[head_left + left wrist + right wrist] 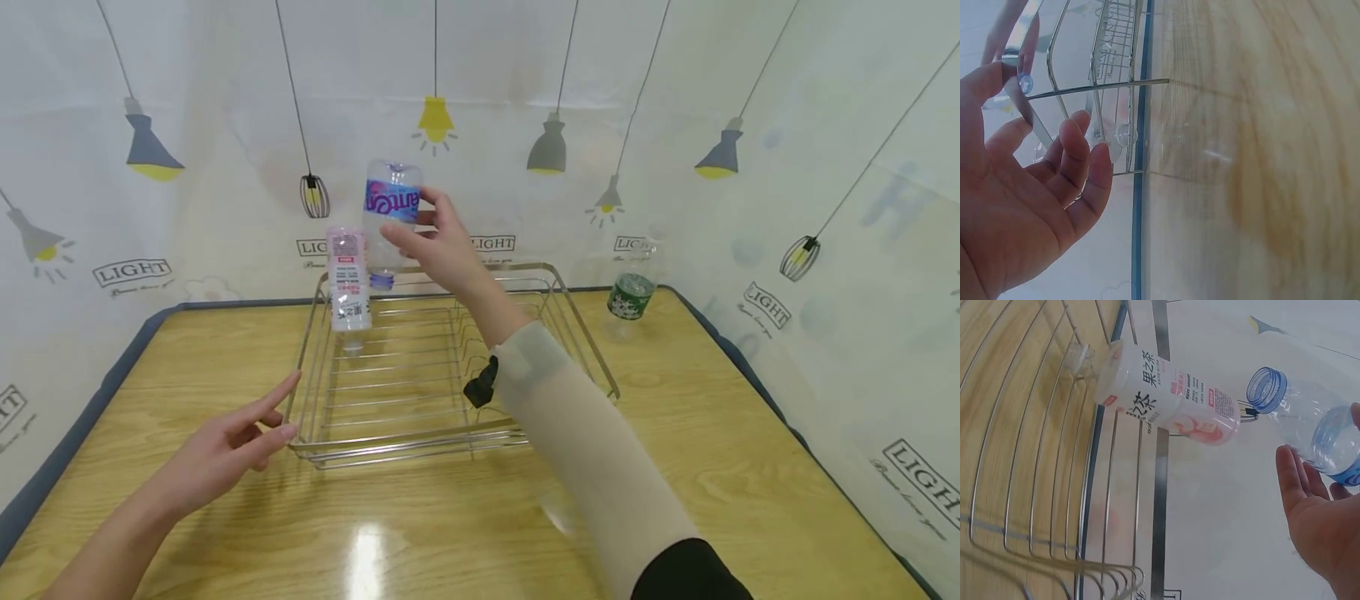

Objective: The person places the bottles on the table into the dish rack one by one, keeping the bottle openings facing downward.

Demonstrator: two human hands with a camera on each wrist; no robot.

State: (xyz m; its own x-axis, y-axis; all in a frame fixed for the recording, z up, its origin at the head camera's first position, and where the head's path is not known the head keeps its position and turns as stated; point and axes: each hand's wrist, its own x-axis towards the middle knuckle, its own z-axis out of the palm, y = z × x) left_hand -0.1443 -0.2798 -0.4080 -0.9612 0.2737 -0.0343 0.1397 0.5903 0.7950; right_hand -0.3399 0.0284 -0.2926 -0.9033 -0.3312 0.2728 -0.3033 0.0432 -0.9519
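Gripping a blue-labelled bottle (392, 200), the right hand (446, 246) has its thumb on the near side and its fingers on the far side. The bottle is upside down, raised over the back left of a wire rack (405, 436). The head view shows purple lettering on its label; only the right wrist view looks onto its open, uncapped mouth.

Just beside it, a pink-labelled bottle (348, 292) is also neck down, at the rack's left side. From the head it presents mostly small print, while the right wrist view brings out large dark characters and a pink fruit picture.

The left hand (213, 458) touches the rack's near left corner with index finger and thumb spread apart. The left wrist view adds the remaining fingers, bent loosely below the rim.

A green-labelled bottle (632, 296) stands on the table (420, 533) well to the right, clear only in the head view. Behind everything hangs a pale cloth (495, 50) printed with lamps.
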